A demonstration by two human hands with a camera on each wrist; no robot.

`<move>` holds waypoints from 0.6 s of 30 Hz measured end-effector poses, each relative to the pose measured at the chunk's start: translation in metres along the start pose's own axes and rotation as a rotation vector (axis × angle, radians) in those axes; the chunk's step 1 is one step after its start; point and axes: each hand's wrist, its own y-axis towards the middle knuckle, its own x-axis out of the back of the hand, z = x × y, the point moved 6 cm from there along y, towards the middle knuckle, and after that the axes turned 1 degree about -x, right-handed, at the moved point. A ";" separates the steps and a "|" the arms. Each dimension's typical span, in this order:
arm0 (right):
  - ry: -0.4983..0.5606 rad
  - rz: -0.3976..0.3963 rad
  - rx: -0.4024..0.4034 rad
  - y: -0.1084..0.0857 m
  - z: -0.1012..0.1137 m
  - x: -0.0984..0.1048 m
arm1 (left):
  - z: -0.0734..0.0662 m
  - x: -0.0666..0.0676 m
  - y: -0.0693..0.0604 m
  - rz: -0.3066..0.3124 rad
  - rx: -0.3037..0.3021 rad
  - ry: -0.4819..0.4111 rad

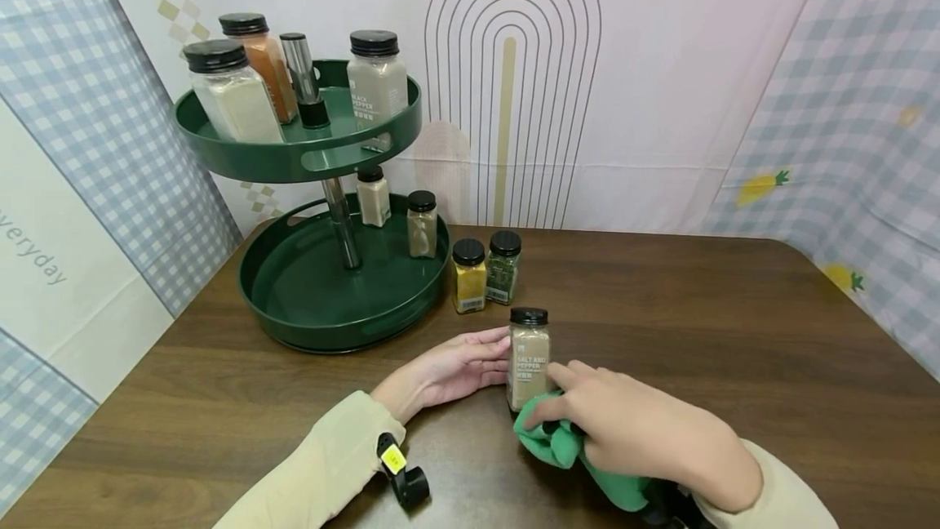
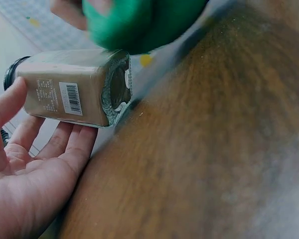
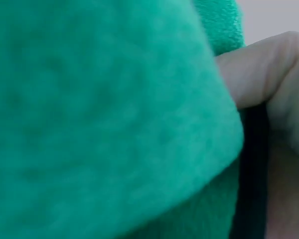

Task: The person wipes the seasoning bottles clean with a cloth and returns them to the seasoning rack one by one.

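My left hand (image 1: 464,367) holds a square glass spice jar (image 1: 529,359) labelled salt and pepper, with a black lid and light brown powder. In the left wrist view its thumb lies on one side near the lid and the fingers on another; the base of the jar (image 2: 70,89) shows, lifted or tilted from the table. My right hand (image 1: 620,419) grips a bunched green cloth (image 1: 551,439) beside the lower part of the jar. Whether the cloth touches the glass I cannot tell. In the right wrist view the cloth (image 3: 104,114) fills most of the picture.
Beyond the hands stand a yellow spice jar (image 1: 469,277) and a green herb jar (image 1: 503,269). At the left is a two-tier green rack (image 1: 316,308); small jars stand below, larger jars and a metal grinder (image 1: 303,80) above. All rest on a wooden table (image 1: 698,308).
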 end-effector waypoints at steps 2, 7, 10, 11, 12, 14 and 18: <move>-0.002 -0.090 0.016 -0.002 -0.002 0.011 | 0.000 0.000 0.000 0.008 -0.003 -0.005; -0.111 -0.384 -0.055 -0.007 -0.014 0.035 | -0.001 -0.001 0.000 0.018 -0.005 -0.002; -0.153 -0.425 -0.133 -0.004 -0.021 0.033 | 0.000 0.000 0.001 0.011 0.000 -0.003; -0.158 -0.418 -0.150 -0.002 -0.023 0.031 | 0.001 0.000 0.001 0.005 0.003 -0.007; -0.155 -0.403 -0.161 0.000 -0.023 0.029 | 0.001 0.001 0.001 -0.001 0.006 -0.011; -0.144 -0.357 -0.164 0.004 -0.024 0.023 | 0.002 0.002 0.001 -0.010 0.008 -0.016; -0.114 -0.285 -0.140 0.007 -0.020 0.017 | 0.002 0.002 0.001 -0.014 0.006 -0.015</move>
